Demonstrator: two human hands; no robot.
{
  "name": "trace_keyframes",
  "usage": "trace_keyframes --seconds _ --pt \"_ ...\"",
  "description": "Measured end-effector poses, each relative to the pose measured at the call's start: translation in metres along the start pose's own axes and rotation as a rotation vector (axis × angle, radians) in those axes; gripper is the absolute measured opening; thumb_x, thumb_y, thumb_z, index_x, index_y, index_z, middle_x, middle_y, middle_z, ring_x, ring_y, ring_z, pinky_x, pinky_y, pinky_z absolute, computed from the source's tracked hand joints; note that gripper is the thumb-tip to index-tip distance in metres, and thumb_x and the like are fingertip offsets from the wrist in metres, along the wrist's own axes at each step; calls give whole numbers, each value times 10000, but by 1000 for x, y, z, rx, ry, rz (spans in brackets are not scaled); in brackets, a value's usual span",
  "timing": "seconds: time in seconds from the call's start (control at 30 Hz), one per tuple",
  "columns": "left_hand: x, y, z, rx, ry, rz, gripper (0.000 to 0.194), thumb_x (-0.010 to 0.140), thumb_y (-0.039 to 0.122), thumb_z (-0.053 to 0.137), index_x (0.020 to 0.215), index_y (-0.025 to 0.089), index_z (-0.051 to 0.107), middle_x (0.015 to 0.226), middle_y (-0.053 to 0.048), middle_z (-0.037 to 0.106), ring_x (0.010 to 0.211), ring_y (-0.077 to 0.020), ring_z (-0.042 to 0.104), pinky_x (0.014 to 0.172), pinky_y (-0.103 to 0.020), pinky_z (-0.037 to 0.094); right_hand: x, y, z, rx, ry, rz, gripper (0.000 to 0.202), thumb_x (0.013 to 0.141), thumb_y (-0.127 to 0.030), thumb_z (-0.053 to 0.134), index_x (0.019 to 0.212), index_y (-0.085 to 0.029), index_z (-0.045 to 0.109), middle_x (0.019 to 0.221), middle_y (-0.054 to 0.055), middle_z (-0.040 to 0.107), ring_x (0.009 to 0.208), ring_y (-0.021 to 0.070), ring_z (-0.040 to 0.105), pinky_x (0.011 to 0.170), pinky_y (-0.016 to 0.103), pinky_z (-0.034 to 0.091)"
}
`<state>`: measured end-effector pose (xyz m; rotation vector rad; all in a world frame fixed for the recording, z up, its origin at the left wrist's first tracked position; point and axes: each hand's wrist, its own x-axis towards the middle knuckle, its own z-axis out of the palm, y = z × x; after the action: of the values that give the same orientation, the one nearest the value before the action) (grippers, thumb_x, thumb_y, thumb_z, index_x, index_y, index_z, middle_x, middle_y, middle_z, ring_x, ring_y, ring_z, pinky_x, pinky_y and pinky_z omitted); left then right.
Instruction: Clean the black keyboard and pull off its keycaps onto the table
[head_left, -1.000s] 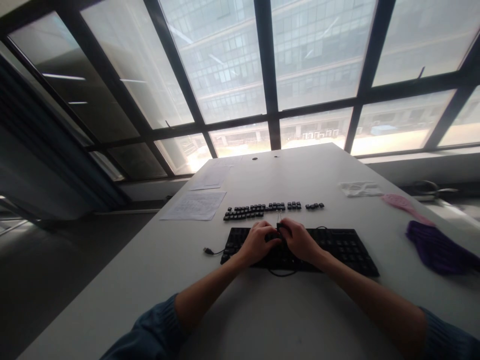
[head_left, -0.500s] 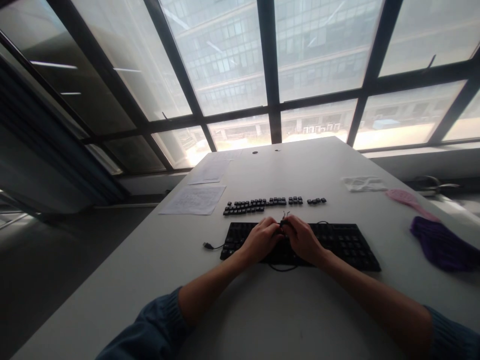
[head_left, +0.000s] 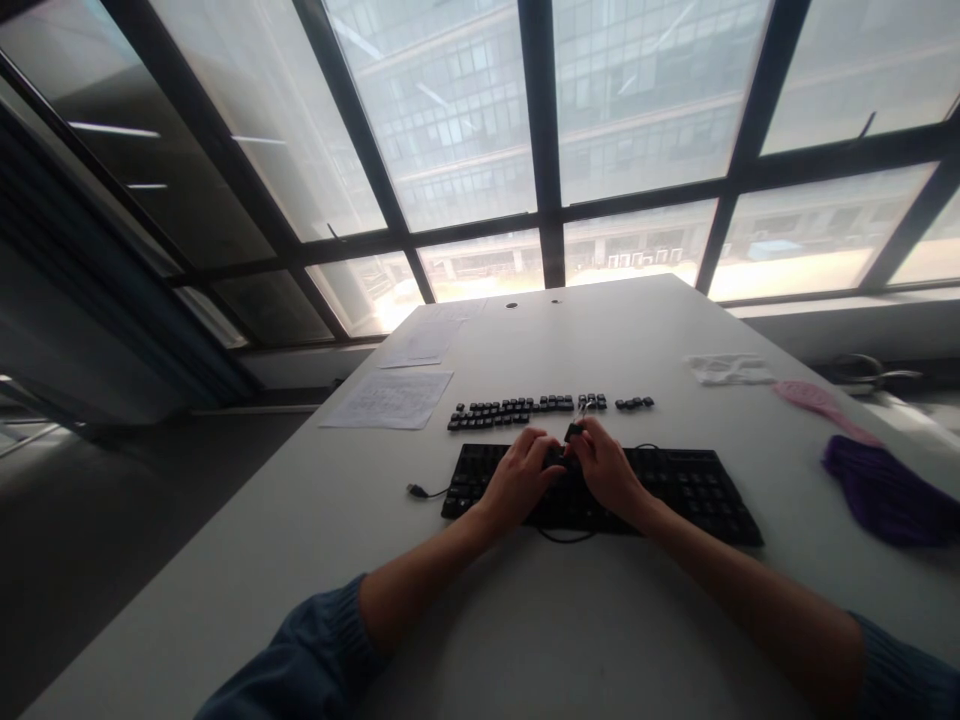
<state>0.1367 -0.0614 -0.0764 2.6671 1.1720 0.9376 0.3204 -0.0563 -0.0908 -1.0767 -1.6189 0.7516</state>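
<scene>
A black keyboard [head_left: 675, 485] lies across the white table beneath both hands. My right hand [head_left: 609, 472] is closed on a small keycap puller [head_left: 575, 430], a dark handle with thin wire prongs pointing up and away, above the keyboard's upper middle. My left hand [head_left: 521, 477] rests over the left-centre keys, fingers bent and the tips near the right hand's fingers; whether something small is between them cannot be made out. Loose black keycaps [head_left: 491, 411] stand in rows behind the keyboard, with a further small group [head_left: 634, 403] to the right.
Printed sheets [head_left: 388, 399] lie at the left. On the right are a white cloth [head_left: 729, 369], a pink brush-like object [head_left: 810, 394] and a purple cloth [head_left: 885, 490]. A USB plug [head_left: 417, 491] sits left of the keyboard. Windows stand beyond the table.
My right hand has tilted the puller to the right and raised it slightly, away from my left hand's fingertips. My left hand has barely moved.
</scene>
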Motion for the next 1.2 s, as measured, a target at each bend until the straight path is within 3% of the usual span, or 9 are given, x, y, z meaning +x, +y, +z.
trace_keyframes --seconds 0.27,0.37,0.5,0.6,0.7,0.93,1.2 --pt "-3 3 -2 158 -31 128 204 954 298 558 1120 250 665 1129 -79 600 1054 -243 522 948 -398 468 1 2 0 84 1 35 146 948 -368 446 943 -233 501 714 0 658 641 178 611 623 281 445" --pt "8 -4 -8 90 14 18 187 930 339 600 1062 250 699 1129 -73 591 1059 -239 509 965 -394 454 2 1 0 82 65 57 144 957 -362 436 931 -234 496 697 -1 658 630 175 618 636 282 446" --pt "43 -36 -13 123 84 -236 121 837 340 723 933 279 764 1159 -58 541 1086 -256 481 1008 -440 396 4 1 0 102 82 73 145 959 -365 438 928 -232 487 691 -2 659 608 164 610 619 271 439" --pt "67 -64 -7 193 12 -376 120 765 331 791 882 305 788 1178 -58 524 1120 -291 454 976 -459 391 4 2 1 100 73 77 145 961 -364 441 932 -231 490 704 0 664 616 160 610 622 267 439" --pt "75 -81 3 231 -53 -450 126 741 356 807 862 326 795 1174 -58 521 1140 -309 438 948 -459 392 4 5 1 98 71 87 148 965 -361 437 929 -229 495 716 4 669 613 157 605 614 265 432" --pt "70 -88 12 273 -125 -497 150 750 397 790 894 359 798 1166 -51 518 1129 -298 429 943 -442 389 4 5 1 136 71 97 142 959 -356 453 919 -226 492 722 9 666 644 164 619 632 268 442" --pt "72 -84 0 249 -94 -485 189 737 391 809 922 355 798 1098 -53 538 1071 -281 462 932 -416 405 7 7 2 190 119 88 155 946 -369 471 891 -227 499 744 18 630 675 177 608 637 282 454"
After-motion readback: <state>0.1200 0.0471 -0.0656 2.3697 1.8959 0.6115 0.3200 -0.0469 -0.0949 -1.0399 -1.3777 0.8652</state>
